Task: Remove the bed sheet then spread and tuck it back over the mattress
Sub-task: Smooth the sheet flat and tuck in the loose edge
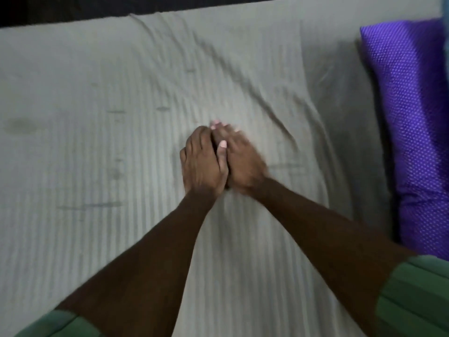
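A view from above, looking down at two bare forearms reaching out over a bed; green sleeves (413, 295) show at the bottom corners. The sheet (97, 154), pale grey with faint stripes, lies spread across the mattress and fills most of the picture; it runs under both hands and out to every side of them. The left hand (204, 161) and right hand (239, 156) meet side by side near the middle of the bed, palms down, touching each other along the thumbs; the fingers look fairly straight and flat on the cloth, grasping nothing, though motion blur softens the right hand. Placed so, the hands seem set to smooth the sheet, probably by sweeping outward from the centre. Creases (255, 93) run diagonally beyond the fingertips toward the far edge, which suggests the spreading is not finished; whether any edge is tucked cannot be told from here. A purple dotted pillow (413, 117) rests at the right side, well apart from the hands; a dark strip lies beyond the far edge of the bed.
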A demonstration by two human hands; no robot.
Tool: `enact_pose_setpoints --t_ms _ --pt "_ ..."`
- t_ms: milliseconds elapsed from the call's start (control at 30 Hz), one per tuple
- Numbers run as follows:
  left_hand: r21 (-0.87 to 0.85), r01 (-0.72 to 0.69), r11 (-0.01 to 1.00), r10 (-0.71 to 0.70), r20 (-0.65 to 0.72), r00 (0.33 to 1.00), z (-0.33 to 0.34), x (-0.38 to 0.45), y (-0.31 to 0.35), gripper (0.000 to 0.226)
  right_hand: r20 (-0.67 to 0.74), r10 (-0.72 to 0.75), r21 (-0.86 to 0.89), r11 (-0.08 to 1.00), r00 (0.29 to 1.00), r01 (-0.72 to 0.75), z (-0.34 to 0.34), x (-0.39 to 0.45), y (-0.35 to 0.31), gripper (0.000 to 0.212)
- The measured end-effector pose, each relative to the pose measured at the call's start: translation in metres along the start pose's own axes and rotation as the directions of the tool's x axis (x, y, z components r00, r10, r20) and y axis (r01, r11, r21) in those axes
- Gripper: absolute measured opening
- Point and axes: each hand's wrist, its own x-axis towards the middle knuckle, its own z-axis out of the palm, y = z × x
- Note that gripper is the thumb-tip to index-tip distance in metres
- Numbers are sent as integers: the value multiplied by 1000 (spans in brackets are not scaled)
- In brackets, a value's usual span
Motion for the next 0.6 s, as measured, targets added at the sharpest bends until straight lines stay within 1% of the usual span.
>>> enact_pose_setpoints --t_ms 33,67,100,133,167,200,233,267,300,333,367,400,433,467,500,533,567,600 --pt "-25 61 998 -62 -35 997 1 13 -1 49 48 -92 7 996 995 92 3 9 -4 77" --pt "-34 98 995 -100 -64 993 3 27 -4 48 58 -147 -2 989 987 148 5 22 4 75" --pt "-11 96 995 -97 -76 992 3 36 -8 47 53 -177 -33 983 983 179 4 33 19 69" --pt "49 64 997 -61 -69 996 4 45 -11 46 45 -163 -75 983 986 166 1 46 39 64" --pt "134 26 991 -18 -55 998 4 52 -13 46 9 -107 -112 988 994 108 -4 59 63 62" --pt "221 3 975 6 -43 999 4 60 -14 47 -65 -7 -138 990 998 -2 -10 71 87 61" --pt "284 10 959 0 -34 999 4 68 -16 48 -126 124 -146 979 984 -142 -16 83 108 61" --pt "315 32 948 -24 -28 999 4 75 -16 50 -166 262 -138 948 951 -285 -23 90 124 61" --pt "328 52 943 -46 -26 999 5 86 -16 51 -179 377 -113 910 909 -399 -28 101 132 63" --pt "324 57 944 -51 -26 998 7 96 -16 52 -181 453 -89 877 873 -473 -29 110 130 65" --pt "305 33 952 -29 -17 999 8 106 -16 52 -187 480 -79 862 857 -500 -29 117 121 66" --pt "268 -15 963 16 2 1000 10 115 -14 53 -205 452 -76 877 868 -475 -29 124 109 65" --pt "215 -65 974 63 15 998 12 123 -11 54 -206 374 -71 916 904 -395 -25 128 94 64" --pt "138 -95 986 92 24 995 15 133 -5 56 -160 246 -62 964 956 -258 -20 133 79 64" --pt "54 -88 995 87 25 996 17 142 1 58 -64 104 -53 993 993 -107 -14 136 65 66" --pt "-17 -46 999 46 13 999 18 150 6 60 27 -11 -46 999 1000 12 -10 138 55 71" --pt "-61 13 998 -13 -7 1000 20 159 8 60 72 -89 -44 995 993 93 -8 143 55 74" --pt "-66 58 996 -60 -30 998 21 165 8 60 72 -147 -60 987 986 152 -8 150 63 74"
